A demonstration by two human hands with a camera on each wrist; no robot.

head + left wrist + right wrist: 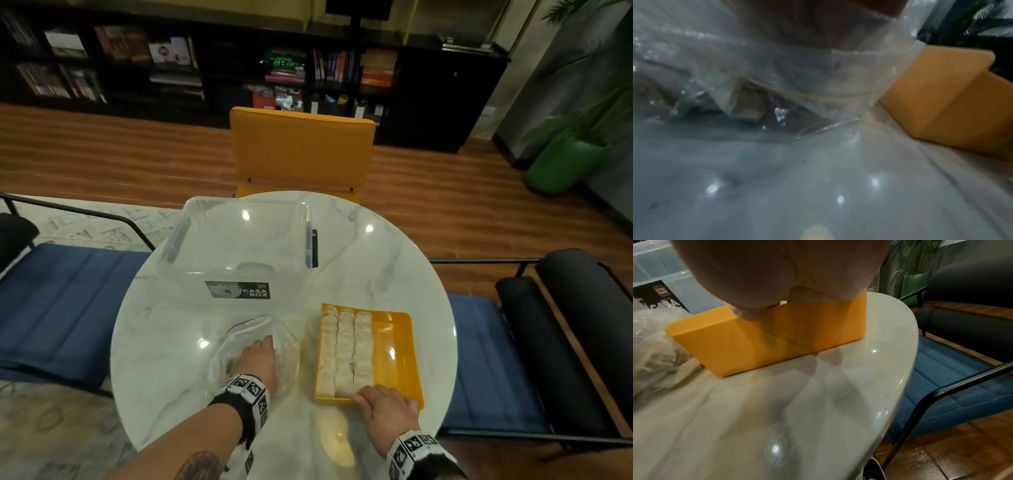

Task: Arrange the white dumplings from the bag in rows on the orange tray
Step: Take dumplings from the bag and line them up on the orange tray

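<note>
On the far-left table (394, 246) stands a clear box (239, 240) labelled "CASA BOX". Nearer, the left hand (258, 359) reaches inside the bag (226, 346); its finger state cannot be told. Right of it, dumplings (346, 349) fill three rows on the orange tray (397, 356); the right hand (387, 407) curls over its near rim.

Left hand (257, 359) fingers: hidden inside the clear bag (239, 339), lower centre of head view.
Right hand (387, 409) fingertips: hidden past the orange tray (766, 340) near wall.
Left wrist view: blurred; bag contents unreadable.
</note>
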